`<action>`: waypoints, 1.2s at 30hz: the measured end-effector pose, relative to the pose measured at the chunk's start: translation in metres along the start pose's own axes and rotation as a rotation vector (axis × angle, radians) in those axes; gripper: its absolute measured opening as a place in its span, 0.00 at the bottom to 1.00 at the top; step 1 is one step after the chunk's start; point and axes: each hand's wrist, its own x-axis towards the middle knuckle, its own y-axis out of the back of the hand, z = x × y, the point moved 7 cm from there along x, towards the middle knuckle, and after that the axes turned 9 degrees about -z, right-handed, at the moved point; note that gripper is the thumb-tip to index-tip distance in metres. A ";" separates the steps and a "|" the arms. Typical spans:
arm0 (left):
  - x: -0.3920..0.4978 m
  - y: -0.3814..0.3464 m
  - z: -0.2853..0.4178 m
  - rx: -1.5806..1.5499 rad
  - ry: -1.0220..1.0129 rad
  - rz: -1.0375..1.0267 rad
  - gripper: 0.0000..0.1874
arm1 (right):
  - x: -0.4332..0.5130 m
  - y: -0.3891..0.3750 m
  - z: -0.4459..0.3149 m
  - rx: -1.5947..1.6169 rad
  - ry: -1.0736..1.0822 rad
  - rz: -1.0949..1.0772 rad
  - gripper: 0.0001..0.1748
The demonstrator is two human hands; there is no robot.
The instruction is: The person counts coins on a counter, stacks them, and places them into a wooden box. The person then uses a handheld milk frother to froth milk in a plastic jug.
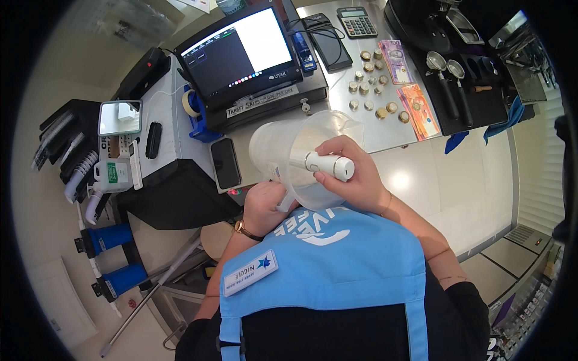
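A translucent plastic pitcher (pixel 273 144) is tilted in front of my blue apron, its wide mouth towards me. My left hand (pixel 266 203) grips the pitcher's handle (pixel 284 202) from the left. My right hand (pixel 356 180) is closed around a white handheld electric frother or mixer (pixel 328 165), whose metal end reaches into the pitcher's mouth. The far end of the tool is hidden or blurred inside the pitcher. Some pale matter seems to be inside the pitcher; what it is, I cannot tell.
Behind the pitcher stands a point-of-sale monitor (pixel 239 49) on a cash drawer (pixel 271 106). Piled coins (pixel 364 88), banknotes (pixel 417 113) and a calculator (pixel 357 22) lie on the steel counter. A smartphone (pixel 226 163) is at left; portafilters (pixel 445 85) rest on a black mat at right.
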 end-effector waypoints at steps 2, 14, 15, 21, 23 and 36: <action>-0.003 0.000 -0.003 0.022 0.059 -0.051 0.13 | 0.002 0.002 -0.003 -0.051 0.047 0.037 0.18; -0.007 0.012 -0.005 -0.143 0.088 0.054 0.12 | -0.012 0.019 -0.016 -0.230 0.076 0.068 0.20; -0.008 0.012 -0.007 -0.152 0.093 0.052 0.12 | -0.013 0.021 -0.017 -0.238 0.092 0.077 0.20; -0.011 0.011 -0.013 -0.165 0.114 0.047 0.14 | -0.018 0.026 -0.016 -0.184 0.094 0.153 0.18; -0.011 0.011 -0.014 -0.143 0.103 0.036 0.15 | -0.019 0.027 -0.017 -0.191 0.099 0.159 0.18; -0.013 0.012 -0.016 -0.115 0.086 0.024 0.15 | -0.021 0.028 -0.019 -0.193 0.098 0.164 0.18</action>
